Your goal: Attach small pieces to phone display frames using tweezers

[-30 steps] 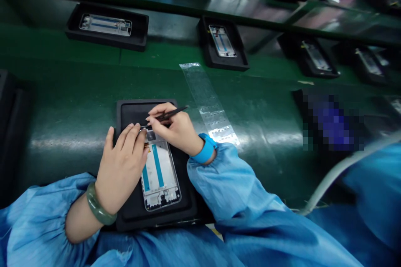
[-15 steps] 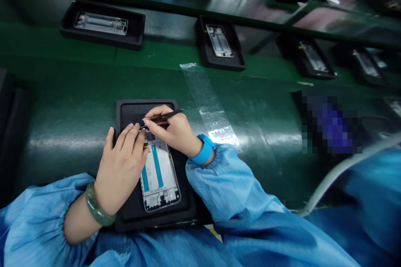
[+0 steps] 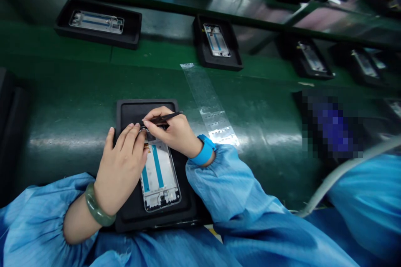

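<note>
A silver phone frame with two blue adhesive strips lies in a black tray in front of me. My left hand, a green bangle at its wrist, rests on the frame's upper left part with its fingers stretched out. In my right hand, pinched between thumb and fingers, are dark tweezers. Their tip is at the frame's top edge, close to my left fingertips. My fingers hide the tip and whatever small part it touches.
A clear plastic strip sheet lies right of my tray. Along the back, several black trays carry similar phone frames. A pale hose curves at the right, beside a blue sleeve. Another person's hands show at the top right.
The trays in the back row have shifted slightly left. The tweezers' rear end has dipped a little. My left hand and the phone frame look unmoved.
</note>
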Motion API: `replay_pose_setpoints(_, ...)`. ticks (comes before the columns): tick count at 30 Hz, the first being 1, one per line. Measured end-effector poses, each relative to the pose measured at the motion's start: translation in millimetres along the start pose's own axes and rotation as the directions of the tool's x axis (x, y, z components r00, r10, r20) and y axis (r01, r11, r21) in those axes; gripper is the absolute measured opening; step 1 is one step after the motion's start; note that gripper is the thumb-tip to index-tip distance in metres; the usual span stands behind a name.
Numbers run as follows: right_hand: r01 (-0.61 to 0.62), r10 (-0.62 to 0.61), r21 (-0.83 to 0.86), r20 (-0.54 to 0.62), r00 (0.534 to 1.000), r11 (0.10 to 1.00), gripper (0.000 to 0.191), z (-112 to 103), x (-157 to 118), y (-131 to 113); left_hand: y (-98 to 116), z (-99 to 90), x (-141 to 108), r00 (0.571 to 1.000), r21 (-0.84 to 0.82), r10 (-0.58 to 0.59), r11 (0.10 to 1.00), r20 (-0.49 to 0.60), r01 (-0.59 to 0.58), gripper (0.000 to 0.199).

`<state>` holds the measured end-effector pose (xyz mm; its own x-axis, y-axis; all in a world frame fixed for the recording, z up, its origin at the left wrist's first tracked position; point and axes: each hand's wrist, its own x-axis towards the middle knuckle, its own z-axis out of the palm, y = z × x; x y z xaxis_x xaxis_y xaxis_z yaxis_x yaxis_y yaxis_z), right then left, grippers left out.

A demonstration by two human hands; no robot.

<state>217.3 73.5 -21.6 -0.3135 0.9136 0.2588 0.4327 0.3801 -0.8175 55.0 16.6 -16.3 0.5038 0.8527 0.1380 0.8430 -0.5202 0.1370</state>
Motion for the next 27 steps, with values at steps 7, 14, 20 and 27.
replay_pose_setpoints(7, 0.147, -0.149, -0.103, -0.008, 0.989, 0.984, 0.009, 3.1, -0.6, 0.9, 0.1, 1.0, 0.1, 1.000, 0.027, 0.010, 1.000, -0.010, -0.010, 0.037)
replay_pose_setpoints(14, 0.155, -0.159, -0.092, -0.031, 0.987, 0.984, 0.007, 4.0, 0.6, 2.1, -0.7, 0.2, -0.7, 1.000, 0.035, 0.007, 0.999, -0.008, -0.007, 0.039)
replay_pose_setpoints(20, 0.111, -0.113, -0.102, -0.019, 0.993, 0.989, 0.006, 2.4, 1.2, 1.0, 0.7, -0.3, -0.2, 1.000, 0.027, 0.004, 1.000, -0.005, -0.004, 0.039)
replay_pose_setpoints(27, 0.041, -0.041, 0.035, -0.025, 0.999, 0.999, 0.007, 7.9, 5.6, 0.6, 0.9, -1.2, -0.1, 1.000, 0.054, 0.001, 0.999, -0.002, -0.001, 0.040)
